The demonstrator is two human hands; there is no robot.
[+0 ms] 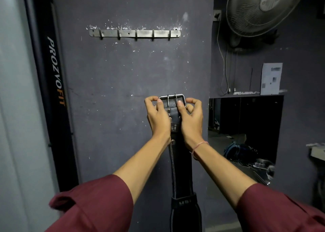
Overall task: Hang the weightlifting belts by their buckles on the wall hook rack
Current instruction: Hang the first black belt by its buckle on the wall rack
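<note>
A black leather weightlifting belt [179, 161] hangs straight down in front of me, its steel double-prong buckle [173, 98] uppermost. My left hand [157, 116] grips the buckle's left side and my right hand [191, 116] its right side, thumbs pressed on the leather just below the frame. The metal wall hook rack [134, 33] is fixed to the dark grey wall well above and slightly left of the buckle. Its several hooks are all bare.
A black padded post with "PROZVOFIT" lettering [54, 84] stands at the left. A wall fan [263, 8] is mounted at the upper right with its cord hanging down. A paper notice [271, 78] sits above a dark opening [246, 126].
</note>
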